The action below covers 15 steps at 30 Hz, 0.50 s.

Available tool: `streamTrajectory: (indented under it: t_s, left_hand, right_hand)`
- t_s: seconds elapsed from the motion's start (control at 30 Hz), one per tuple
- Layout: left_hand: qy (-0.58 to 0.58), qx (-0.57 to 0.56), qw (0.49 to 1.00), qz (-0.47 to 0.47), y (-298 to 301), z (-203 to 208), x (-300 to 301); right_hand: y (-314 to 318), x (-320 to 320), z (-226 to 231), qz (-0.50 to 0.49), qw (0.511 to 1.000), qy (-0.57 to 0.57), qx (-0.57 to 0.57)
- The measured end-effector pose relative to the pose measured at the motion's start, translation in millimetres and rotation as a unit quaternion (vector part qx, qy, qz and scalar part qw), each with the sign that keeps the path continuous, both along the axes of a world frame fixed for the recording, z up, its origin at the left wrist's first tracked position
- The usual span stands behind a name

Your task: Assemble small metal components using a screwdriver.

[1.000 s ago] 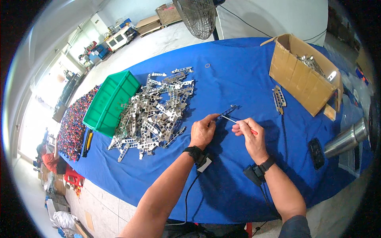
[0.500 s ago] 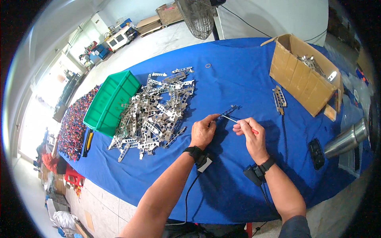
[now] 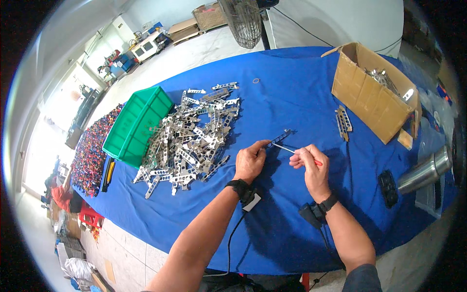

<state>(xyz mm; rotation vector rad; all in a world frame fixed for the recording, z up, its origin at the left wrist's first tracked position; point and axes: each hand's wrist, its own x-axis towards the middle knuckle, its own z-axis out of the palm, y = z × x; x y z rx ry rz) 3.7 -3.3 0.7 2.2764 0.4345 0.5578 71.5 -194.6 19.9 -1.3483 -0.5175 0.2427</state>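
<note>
Over the blue cloth (image 3: 287,87), right of the metal pile (image 3: 189,141), the left hand (image 3: 250,162) touches the near end of a holed strip (image 3: 279,137), pinching or merely pressing I cannot tell, while the right hand (image 3: 312,168) pinches a red-handled tool (image 3: 284,148) that could slip if that steadying weakens.

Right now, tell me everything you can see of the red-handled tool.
The red-handled tool has a slim, straight, pale shaft, apparently metal, and a red handle mostly hidden in the right hand, which grips it. It slants up to the left over the blue cloth, its tip at the perforated metal strip near the left hand. The tip's shape and contact are too small to tell.
</note>
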Motion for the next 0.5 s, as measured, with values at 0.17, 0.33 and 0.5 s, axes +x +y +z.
streamTrajectory:
  t_s: [0.17, 0.33, 0.5]
  left_hand:
    - [0.004, 0.005, 1.000, 0.002, -1, 1, 0]
    - [-0.019, 0.013, 1.000, -0.010, 3, -3, 0]
    - [0.019, 0.015, 1.000, 0.004, 0, 3, -2]
  right_hand:
    - [10, -6, -4, 0.009, 1.000, 0.005, 0.015]
    - [15, -13, -7, 0.025, 0.999, 0.017, 0.009]
    - [12, -7, -11, -0.001, 1.000, 0.018, 0.016]
